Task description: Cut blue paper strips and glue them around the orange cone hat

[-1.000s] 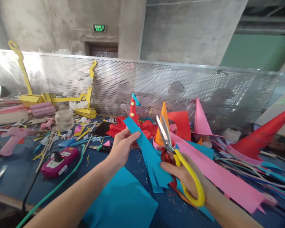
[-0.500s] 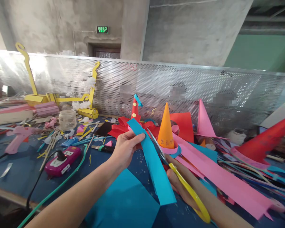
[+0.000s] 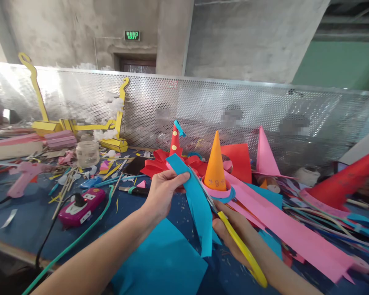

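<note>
Thumb and fingers of my left hand (image 3: 166,188) pinch a blue paper strip (image 3: 197,200) near its upper end. The strip slants down toward me, its lower end curling. My right hand (image 3: 230,233) is wrapped round the yellow handle of a pair of scissors (image 3: 240,246). Their blades lie along the strip's right edge, pointing up toward my left hand; whether the blades are parted I cannot tell. Under the strip, a larger blue sheet (image 3: 162,262) lies on the table. An orange paper cone hat (image 3: 215,168) stands just beyond the blades.
Pink paper (image 3: 289,221) stretches across the right side, near a red cone hat (image 3: 347,184). On the left are a purple power strip (image 3: 81,207), a pink glue gun (image 3: 24,179), a glass jar (image 3: 87,154) and a utility knife (image 3: 133,190). A perforated metal screen (image 3: 199,110) stands behind.
The lower part of the blue strip has swung left and curled, and a narrower blue piece shows behind the scissors. Both hands stay in nearly the same place.
</note>
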